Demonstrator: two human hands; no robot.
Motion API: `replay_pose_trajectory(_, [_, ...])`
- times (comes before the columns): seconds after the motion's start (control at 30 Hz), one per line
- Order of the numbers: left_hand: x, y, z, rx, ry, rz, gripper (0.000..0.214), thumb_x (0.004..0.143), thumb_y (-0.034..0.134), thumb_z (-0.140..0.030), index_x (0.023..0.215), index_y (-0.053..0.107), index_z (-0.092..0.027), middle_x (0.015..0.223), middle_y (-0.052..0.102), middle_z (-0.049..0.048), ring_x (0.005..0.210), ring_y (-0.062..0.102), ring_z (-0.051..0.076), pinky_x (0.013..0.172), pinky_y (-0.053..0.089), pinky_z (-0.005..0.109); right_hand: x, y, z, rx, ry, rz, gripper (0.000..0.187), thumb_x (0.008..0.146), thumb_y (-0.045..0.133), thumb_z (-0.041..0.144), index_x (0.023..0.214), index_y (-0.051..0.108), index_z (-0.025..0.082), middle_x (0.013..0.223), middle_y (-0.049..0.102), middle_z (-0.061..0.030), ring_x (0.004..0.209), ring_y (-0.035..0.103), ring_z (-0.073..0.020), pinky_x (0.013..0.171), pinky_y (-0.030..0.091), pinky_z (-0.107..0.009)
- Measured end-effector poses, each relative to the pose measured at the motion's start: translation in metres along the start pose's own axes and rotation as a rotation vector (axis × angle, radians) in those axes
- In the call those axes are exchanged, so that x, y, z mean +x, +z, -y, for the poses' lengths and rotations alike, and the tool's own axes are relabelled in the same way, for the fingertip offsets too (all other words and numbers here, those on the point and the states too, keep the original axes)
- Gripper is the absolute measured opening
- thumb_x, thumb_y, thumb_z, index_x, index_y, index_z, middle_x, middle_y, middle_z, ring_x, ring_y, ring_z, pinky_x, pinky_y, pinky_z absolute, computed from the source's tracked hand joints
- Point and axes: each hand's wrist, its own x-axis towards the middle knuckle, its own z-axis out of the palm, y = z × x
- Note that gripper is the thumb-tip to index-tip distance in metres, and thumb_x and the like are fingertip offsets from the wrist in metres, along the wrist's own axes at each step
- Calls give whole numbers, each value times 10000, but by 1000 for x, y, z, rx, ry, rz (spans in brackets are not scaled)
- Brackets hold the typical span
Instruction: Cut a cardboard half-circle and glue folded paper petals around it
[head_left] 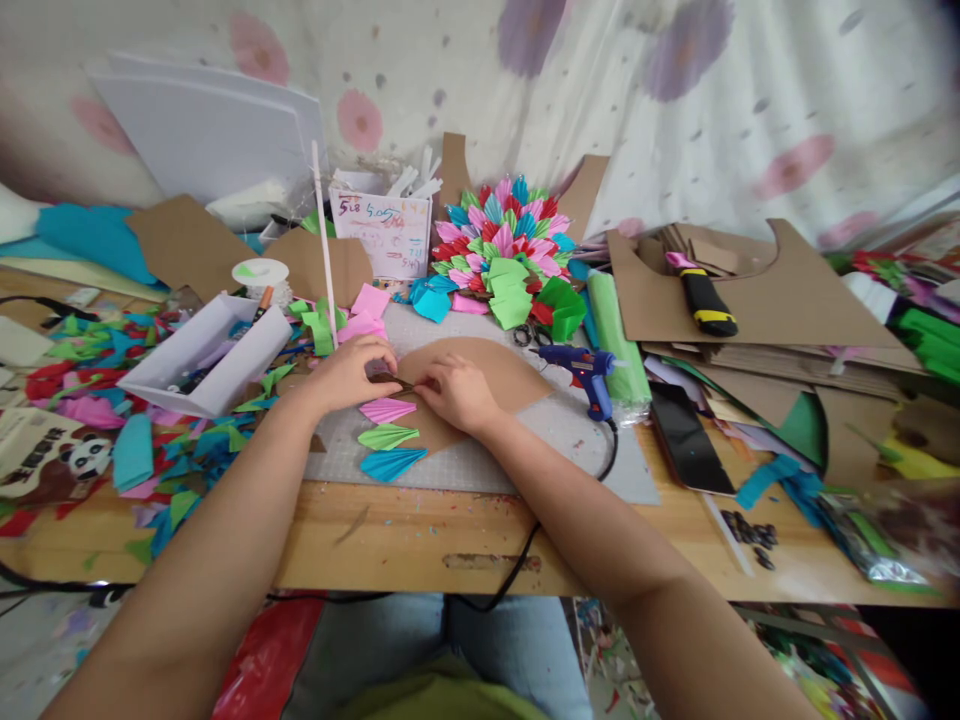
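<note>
Handwork at the middle of a cluttered tabletop (420, 545). The left hand (351, 372) and the right hand (454, 392) face each other over a brown cardboard half-disc (495, 375) that lies on a grey cutting mat (540, 440). The fingers of both hands are drawn narrow, and their tips pinch a thin dark piece (397, 382) between them at the left part of the half-disc; what the piece is cannot be told.

Just near of the hands, three folded paper darts lie in a column along the cardboard's left edge: a pink dart (386, 409), a green dart (388, 436) and a blue dart (391, 463), the last mostly on the mat.

To the right, a blue glue gun (581, 365) stands beside the half-disc. Its black cable (609, 455) curves near across the mat and passes under the right forearm. Scissors (529, 335) lie just far of the cardboard.

To the left, a white tray (202, 355) sits among loose paper scraps (150, 470), and a white stick (325, 245) rises just far of the left hand. A paper flower disc (502, 250) leans at the far side. At far right, a dark phone (686, 435) lies beside stacked cardboard (787, 290), on which a yellow-and-black knife (705, 302) rests.
</note>
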Motion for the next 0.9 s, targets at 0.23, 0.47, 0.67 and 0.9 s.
replay_pose_trajectory(0.23, [3,6,2,46,-10,97,201,674,648,-371,771,593,-203,883,617,28,863,562,196,799,446,349,0,0,0,-16,-16,-14,145,835,554,246,890,680,198,940,656,-44,920,545,-185,802,384,-293])
replay_pose_trajectory(0.47, [3,7,1,51,-13,109,193,674,645,-348,769,596,-188,879,610,31,851,560,190,805,443,340,0,-2,0,-19,-6,4,144,834,558,256,888,678,196,947,654,-42,916,548,-183,790,382,-285])
replay_pose_trajectory(0.67, [2,3,-1,23,-10,-33,106,744,532,-274,768,584,-184,879,619,41,893,560,186,854,436,355,0,-4,1,-9,12,5,155,841,550,260,886,674,179,949,652,-56,936,544,-186,809,383,-289])
replay_pose_trajectory(0.9, [1,0,1,43,-6,-24,110,719,550,-265,774,590,-179,882,621,48,904,562,197,852,438,362,1,-4,3,0,33,34,172,859,518,245,892,671,174,957,643,-71,943,541,-183,821,382,-293])
